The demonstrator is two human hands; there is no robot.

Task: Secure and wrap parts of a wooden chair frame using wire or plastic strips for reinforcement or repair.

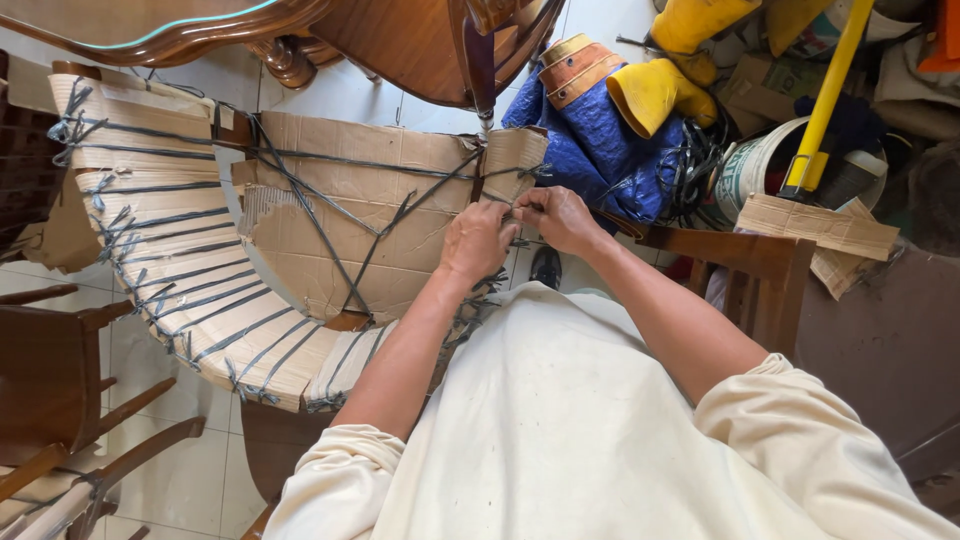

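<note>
Left hand (477, 240), right hand (558, 218) pinch dark cord (520, 213), fingertips apparently hidden.

- A big piece of furniture wrapped in brown cardboard (340, 215) fills the middle and the 9 o'clock side, curved and tied with dark straps (330, 230).
- A flat brown cardboard piece (820, 225) lies at 3 o'clock.
- A white round bucket (762, 165) with a green label stands at 2 o'clock.

A furniture workshop: cardboard-wrapped chair (330, 230), bare wooden chair frames (60, 400), a bucket (760, 165) and cluttered tarpaulin (600, 140).
</note>
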